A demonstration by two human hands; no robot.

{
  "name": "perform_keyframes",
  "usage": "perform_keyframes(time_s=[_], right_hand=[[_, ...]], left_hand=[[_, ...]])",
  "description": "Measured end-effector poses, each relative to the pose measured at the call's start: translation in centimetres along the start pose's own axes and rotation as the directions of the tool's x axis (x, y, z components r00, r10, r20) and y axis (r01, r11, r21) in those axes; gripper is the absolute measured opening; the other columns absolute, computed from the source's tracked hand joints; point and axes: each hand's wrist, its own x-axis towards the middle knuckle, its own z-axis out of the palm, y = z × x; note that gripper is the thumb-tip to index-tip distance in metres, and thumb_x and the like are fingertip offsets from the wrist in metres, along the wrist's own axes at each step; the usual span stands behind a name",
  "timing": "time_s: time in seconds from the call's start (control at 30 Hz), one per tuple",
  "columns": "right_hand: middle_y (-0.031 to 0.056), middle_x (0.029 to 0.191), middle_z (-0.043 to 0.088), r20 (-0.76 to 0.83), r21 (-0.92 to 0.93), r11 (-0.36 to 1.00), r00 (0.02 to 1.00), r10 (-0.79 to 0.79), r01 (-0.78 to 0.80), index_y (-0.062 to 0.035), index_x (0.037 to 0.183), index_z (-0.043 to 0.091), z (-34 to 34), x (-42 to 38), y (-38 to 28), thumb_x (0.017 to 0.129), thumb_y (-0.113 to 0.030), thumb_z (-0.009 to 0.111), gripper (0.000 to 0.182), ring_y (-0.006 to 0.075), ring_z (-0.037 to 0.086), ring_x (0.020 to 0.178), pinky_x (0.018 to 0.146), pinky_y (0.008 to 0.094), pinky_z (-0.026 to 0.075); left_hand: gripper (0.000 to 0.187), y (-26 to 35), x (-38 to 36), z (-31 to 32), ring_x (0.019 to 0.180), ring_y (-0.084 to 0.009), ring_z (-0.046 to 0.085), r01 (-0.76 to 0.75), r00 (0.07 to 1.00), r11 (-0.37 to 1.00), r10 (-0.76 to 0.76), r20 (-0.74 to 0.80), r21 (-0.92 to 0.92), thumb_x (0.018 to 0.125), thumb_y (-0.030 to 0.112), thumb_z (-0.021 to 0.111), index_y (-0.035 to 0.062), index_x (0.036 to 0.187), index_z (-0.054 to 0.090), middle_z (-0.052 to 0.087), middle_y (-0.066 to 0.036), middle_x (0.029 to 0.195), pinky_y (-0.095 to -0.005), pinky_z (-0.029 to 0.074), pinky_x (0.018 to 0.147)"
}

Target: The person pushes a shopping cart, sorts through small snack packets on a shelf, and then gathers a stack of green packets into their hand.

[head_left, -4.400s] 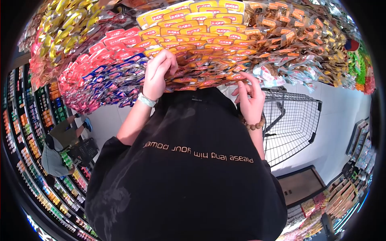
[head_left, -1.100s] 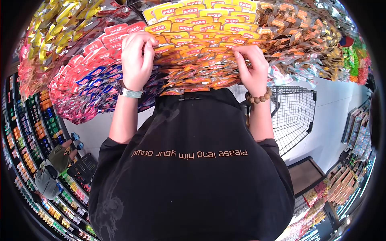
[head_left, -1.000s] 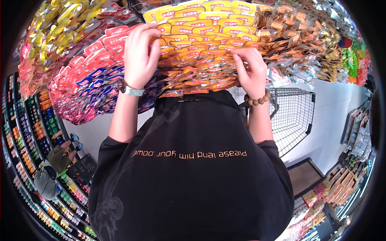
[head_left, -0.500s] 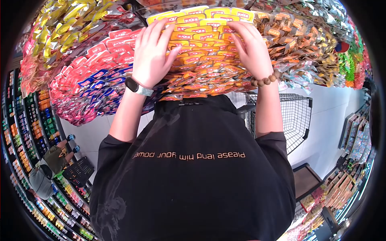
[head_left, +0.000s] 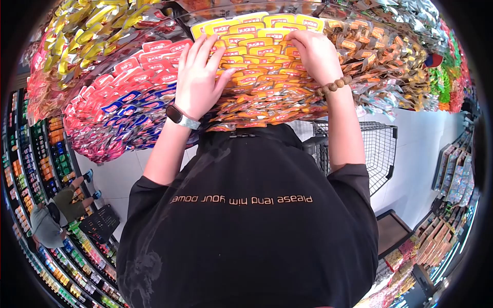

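Left hand (head_left: 197, 87) and right hand (head_left: 319, 57) at yellow-labelled packets (head_left: 264, 51), 12 o'clock.
Left, at 11, is spread, gripping nothing visible; right, at 1, is curled, grasp indeterminable. Apply light fingertip pressure; keep overlapped rows aligned. Red-labelled packets (head_left: 126, 66) are at 10, wire shopping cart (head_left: 379, 151) at 3.

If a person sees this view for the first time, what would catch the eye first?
Probably the dense rows of yellow packets at top centre, with the left hand and right hand at either side. Below, the black shirt fills the middle, its lettering upside down. A wire cart stands at right.
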Motion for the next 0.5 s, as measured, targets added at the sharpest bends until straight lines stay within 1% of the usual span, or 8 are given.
perform_keyframes(time_s=[0.03, 0.13, 0.23, 0.4, 0.43, 0.5], right_hand=[[0.0150, 0.099, 0.076, 0.001, -0.008, 1.000, 1.000, 0.001, -0.001, -0.0055, 0.103, 0.074, 0.0, 0.0, 0.0, 0.097, -0.011, 0.066, 0.011, 0.0379, 0.072, 0.095, 0.085, 0.0451, 0.057], [0.0156, 0.099, 0.077, -0.005, -0.021, 1.000, 1.000, 0.001, -0.001, -0.0057, 0.103, 0.076, 0.0, -0.1, 0.1, 0.097, -0.012, 0.067, 0.012, 0.0373, 0.073, 0.095, 0.084, 0.0450, 0.057], [0.0160, 0.097, 0.077, -0.021, -0.018, 1.000, 1.000, -0.003, 0.002, -0.0062, 0.102, 0.077, 0.1, -0.4, 0.1, 0.096, -0.012, 0.067, 0.013, 0.0373, 0.073, 0.093, 0.083, 0.0450, 0.058], [0.0163, 0.095, 0.077, -0.023, -0.001, 1.000, 1.000, -0.003, 0.003, -0.0057, 0.101, 0.078, 0.3, -0.8, 0.4, 0.096, -0.012, 0.068, 0.013, 0.0371, 0.073, 0.091, 0.083, 0.0449, 0.058], [0.0165, 0.094, 0.077, -0.028, 0.000, 1.000, 1.000, -0.007, 0.007, -0.0073, 0.102, 0.078, 0.5, -0.9, 0.5, 0.094, -0.010, 0.067, 0.014, 0.0373, 0.073, 0.090, 0.083, 0.0458, 0.058], [0.0170, 0.092, 0.076, -0.036, 0.000, 1.000, 0.999, -0.019, 0.019, -0.0103, 0.103, 0.079, 0.7, -0.9, 0.6, 0.090, -0.006, 0.066, 0.019, 0.0375, 0.073, 0.088, 0.081, 0.0476, 0.058]], left_hand=[[0.048, 0.3, 0.2, -0.3, 0.144, -0.0372, 0.048, -0.005, 1.000, 1.000, 0.005, -0.007, -0.004, 0.094, 0.028, 0.074, 0.0020, 0.133, 0.066, 0.055, -0.016, 0.151, -0.0550, 0.035, 0.120], [0.049, 0.0, 0.2, -0.1, 0.141, -0.0358, 0.050, -0.028, 0.999, 0.999, 0.027, -0.029, -0.027, 0.093, 0.030, 0.075, -0.0003, 0.130, 0.066, 0.058, -0.017, 0.147, -0.0542, 0.035, 0.120], [0.049, 0.2, 0.1, -0.2, 0.139, -0.0373, 0.052, -0.023, 0.999, 0.999, 0.022, -0.024, -0.024, 0.094, 0.028, 0.074, 0.0009, 0.133, 0.066, 0.057, -0.018, 0.149, -0.0527, 0.036, 0.119], [0.054, 0.6, 0.1, 0.0, 0.135, -0.0375, 0.054, -0.005, 1.000, 1.000, 0.005, 0.010, -0.027, 0.093, 0.028, 0.075, -0.0010, 0.137, 0.063, 0.058, -0.018, 0.145, -0.0507, 0.038, 0.118], [0.055, 0.8, 0.1, 0.1, 0.134, -0.0375, 0.054, 0.001, 1.000, 1.000, -0.001, 0.017, -0.025, 0.092, 0.028, 0.075, -0.0014, 0.137, 0.062, 0.058, -0.018, 0.145, -0.0502, 0.038, 0.118], [0.058, 1.4, 0.5, 0.0, 0.133, -0.0372, 0.055, 0.008, 1.000, 1.000, -0.008, -0.021, -0.016, 0.092, 0.028, 0.076, -0.0017, 0.139, 0.061, 0.058, -0.018, 0.144, -0.0499, 0.039, 0.117]])
